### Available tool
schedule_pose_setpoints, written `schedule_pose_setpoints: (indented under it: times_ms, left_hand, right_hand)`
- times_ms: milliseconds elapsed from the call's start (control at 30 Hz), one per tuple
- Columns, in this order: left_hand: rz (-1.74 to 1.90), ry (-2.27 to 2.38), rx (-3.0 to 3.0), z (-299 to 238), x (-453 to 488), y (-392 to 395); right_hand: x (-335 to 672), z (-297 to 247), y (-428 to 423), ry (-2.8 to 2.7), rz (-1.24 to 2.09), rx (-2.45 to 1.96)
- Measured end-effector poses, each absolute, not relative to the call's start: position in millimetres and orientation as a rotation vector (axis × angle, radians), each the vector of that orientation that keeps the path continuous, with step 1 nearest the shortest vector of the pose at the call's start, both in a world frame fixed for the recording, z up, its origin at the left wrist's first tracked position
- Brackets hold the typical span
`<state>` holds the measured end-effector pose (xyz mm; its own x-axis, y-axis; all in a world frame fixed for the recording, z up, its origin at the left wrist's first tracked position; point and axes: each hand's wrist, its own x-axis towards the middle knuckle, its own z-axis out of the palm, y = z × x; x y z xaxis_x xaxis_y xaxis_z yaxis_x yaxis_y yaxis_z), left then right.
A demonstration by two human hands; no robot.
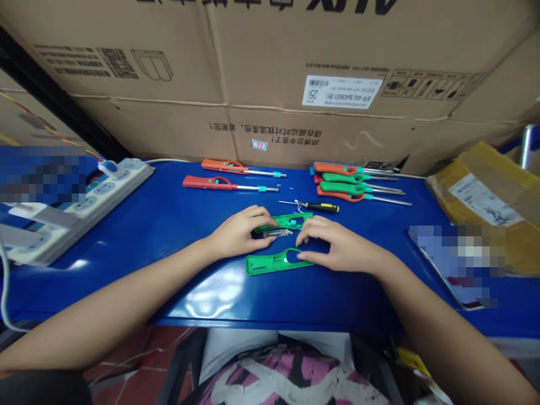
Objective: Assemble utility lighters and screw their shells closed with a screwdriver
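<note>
Two green half-shells of a long-nosed lighter lie apart in front of me. Around the left end of the far shell curls my left hand. Its thumb and forefinger close about a small clear fuel tank beside that shell. The near shell lies with its hollow inner side up. At its trigger opening my right hand has thumb and forefinger bent in a pinch, covering the shell's right end. Just beyond the hands lies a black and yellow screwdriver.
Two red-orange lighters lie at the back left. Several orange and green lighters are piled at the back right. A power strip is on the left, a phone and yellow-taped parcel on the right. A large carton stands behind.
</note>
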<state>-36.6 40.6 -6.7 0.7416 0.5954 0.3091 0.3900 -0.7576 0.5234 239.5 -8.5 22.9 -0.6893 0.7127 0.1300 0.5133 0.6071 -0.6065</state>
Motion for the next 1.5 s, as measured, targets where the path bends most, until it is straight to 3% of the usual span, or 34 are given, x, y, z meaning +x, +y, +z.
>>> schedule_pose_setpoints:
  times_ms: [233, 567, 700, 967, 1100, 1500]
  left_hand:
    - [0.619, 0.635, 2.537, -7, -36, 40]
    - [0.557, 0.625, 2.556, -5, -36, 40]
    - [0.566, 0.659, 2.552, -6, -38, 42]
    - [0.597, 0.642, 2.703, 5, -44, 43]
    - [0.611, 0.408, 2.766, 16, -43, 36]
    - [0.389, 0.325, 2.745, 16, -41, 30]
  right_hand:
    - [229, -1, 4, -2.348, 0.172, -1.232]
    - [231, 8, 2, -2.038, 0.346, -1.083]
    - [233, 14, -3, -2.464, 0.443, -1.048]
    - [251, 24, 3, -2.336, 0.085, -1.460]
    - [270, 29, 6, -2.397, 0.124, -1.767]
    - [271, 38, 4, -2.232, 0.082, -1.815]
